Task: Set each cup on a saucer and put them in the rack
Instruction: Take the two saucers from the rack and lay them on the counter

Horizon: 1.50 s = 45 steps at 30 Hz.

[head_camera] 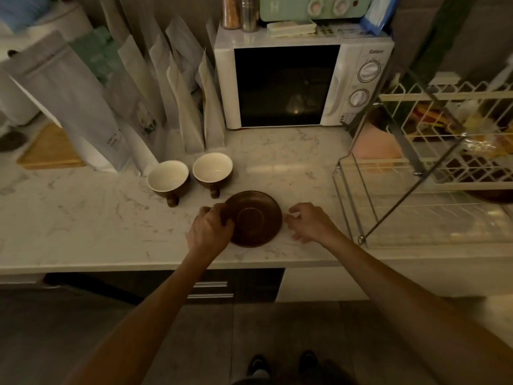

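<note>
A brown saucer (256, 218) lies on the marble counter (111, 218) near its front edge. My left hand (211, 229) grips the saucer's left rim, fingers curled over the edge. Just right of the saucer, my right hand (308, 222) hovers with loosely bent fingers and holds nothing. Two brown cups with cream insides stand behind the saucer: one cup (168, 179) to the left, the other cup (213, 169) to the right, both handles pointing toward me. The wire rack (358, 207) stands at the right.
A white microwave (302, 84) stands at the back. Tall paper bags (177, 107) lean behind the cups. A white wire basket (444, 129) with packets sits above the rack. A wooden board (50, 148) lies at the far left.
</note>
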Tool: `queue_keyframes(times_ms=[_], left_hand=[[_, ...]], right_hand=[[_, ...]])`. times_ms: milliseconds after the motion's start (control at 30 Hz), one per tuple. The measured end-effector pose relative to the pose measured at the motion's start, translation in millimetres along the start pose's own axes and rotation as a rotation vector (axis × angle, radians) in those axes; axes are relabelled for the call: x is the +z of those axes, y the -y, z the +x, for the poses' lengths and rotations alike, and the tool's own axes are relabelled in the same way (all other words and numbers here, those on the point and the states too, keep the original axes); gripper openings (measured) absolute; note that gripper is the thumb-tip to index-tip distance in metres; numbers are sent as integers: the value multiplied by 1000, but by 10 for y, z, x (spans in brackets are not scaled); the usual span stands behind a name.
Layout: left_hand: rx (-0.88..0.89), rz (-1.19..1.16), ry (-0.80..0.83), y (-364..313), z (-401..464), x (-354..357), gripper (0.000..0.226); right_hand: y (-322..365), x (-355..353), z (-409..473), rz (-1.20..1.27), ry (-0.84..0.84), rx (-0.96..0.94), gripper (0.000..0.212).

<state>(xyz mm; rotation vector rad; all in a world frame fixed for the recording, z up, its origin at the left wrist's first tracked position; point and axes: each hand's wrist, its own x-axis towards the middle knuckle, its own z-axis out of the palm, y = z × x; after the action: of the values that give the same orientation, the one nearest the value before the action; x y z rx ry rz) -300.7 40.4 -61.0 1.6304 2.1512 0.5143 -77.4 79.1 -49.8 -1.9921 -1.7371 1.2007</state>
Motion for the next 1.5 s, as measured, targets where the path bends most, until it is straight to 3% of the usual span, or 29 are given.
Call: queue_keyframes(times_ms=[67, 133, 233, 300, 500, 700, 900, 1200, 1333, 1500], left_hand=[[119, 66, 31, -128, -34, -66, 40], [243, 58, 194, -285, -58, -115, 38], [345, 37, 516, -570, -127, -154, 44], [430, 98, 632, -757, -217, -129, 49], [679, 279, 821, -1408, -597, 66, 59], [867, 384, 860, -2188, -980, 403, 61], [1017, 577, 633, -2813, -1125, 735, 60], [866, 328, 343, -3463, -838, 1214, 59], [704, 153, 361, -3711, -682, 1412, 58], [380, -90, 518, -4019, -431, 1626, 45]], right_hand=[[3, -95, -85, -211, -26, -85, 50], [-23, -211, -188, -322, 27, -150, 51], [-116, -417, -367, -433, 264, -164, 54], [-224, -553, -490, -490, 376, -119, 59], [-708, -989, -833, -596, 279, -21, 59], [-1101, -1617, -1229, -572, 122, 63, 57], [-1481, -2104, -1449, -612, -119, 169, 55], [-1974, -2611, -1213, -564, -405, 247, 52], [-2108, -2757, -985, -447, -495, 249, 49], [-2246, -2988, -656, -277, -565, 238, 44]])
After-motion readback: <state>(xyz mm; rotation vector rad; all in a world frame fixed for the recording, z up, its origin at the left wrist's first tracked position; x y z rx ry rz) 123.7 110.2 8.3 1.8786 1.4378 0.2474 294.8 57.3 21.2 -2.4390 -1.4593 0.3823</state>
